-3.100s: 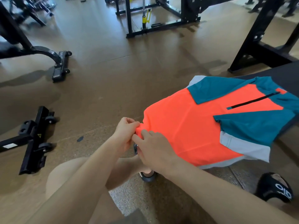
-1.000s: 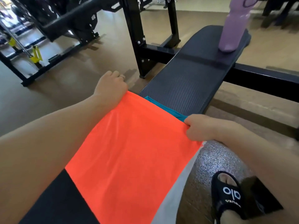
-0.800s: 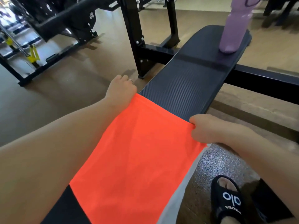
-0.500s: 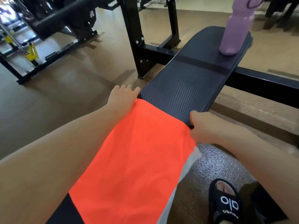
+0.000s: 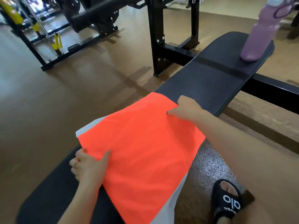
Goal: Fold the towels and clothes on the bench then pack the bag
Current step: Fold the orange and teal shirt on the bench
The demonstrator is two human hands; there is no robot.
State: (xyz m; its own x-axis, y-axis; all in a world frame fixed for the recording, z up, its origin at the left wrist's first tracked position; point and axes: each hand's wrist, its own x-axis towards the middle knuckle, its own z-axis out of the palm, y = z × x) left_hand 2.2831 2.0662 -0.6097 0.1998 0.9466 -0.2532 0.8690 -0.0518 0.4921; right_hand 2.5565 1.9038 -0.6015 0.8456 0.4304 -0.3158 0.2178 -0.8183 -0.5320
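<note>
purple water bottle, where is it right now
The tall purple plastic water bottle stands upright at the head view's top right, on the far end of the black padded bench.

Hands (image 5: 90, 165) grip orange shirt (image 5: 142, 152) — on bench (image 5: 210, 81).

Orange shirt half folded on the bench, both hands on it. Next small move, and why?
Probably fold it across once more. The left hand holds the near-left edge of the orange shirt and the right hand pinches the far corner, so both grips are set. The shirt overhangs both sides of the bench.
</note>
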